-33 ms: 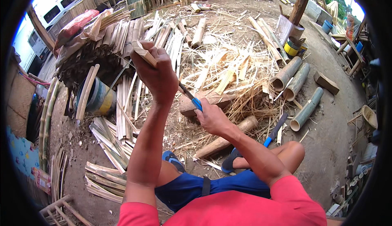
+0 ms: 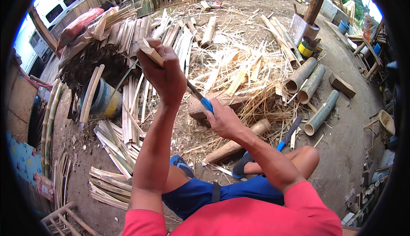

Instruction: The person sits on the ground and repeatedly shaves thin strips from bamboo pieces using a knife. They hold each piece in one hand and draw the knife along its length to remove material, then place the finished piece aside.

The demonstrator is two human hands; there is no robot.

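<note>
My left hand (image 2: pixel 164 78) is raised and closed around a pale split bamboo slat (image 2: pixel 152 53), whose end pokes out above the fingers. In my right hand (image 2: pixel 225 120) is the blue handle of a knife (image 2: pixel 206 103). Its dark blade slants up toward my left wrist, and part of it is hidden behind that hand. Below and beyond the knife lies a thick wooden block (image 2: pixel 197 109) on the ground. A short round log (image 2: pixel 239 142) rests in front of my feet.
Bamboo shavings (image 2: pixel 239 76) cover the ground ahead. Another blue-handled blade (image 2: pixel 291 131) lies by my right knee. Cut bamboo tubes (image 2: pixel 321 113) are to the right. Split slats (image 2: pixel 112 187) and a bucket (image 2: pixel 112 103) are at left; a wooden post (image 2: pixel 317 1) stands far right.
</note>
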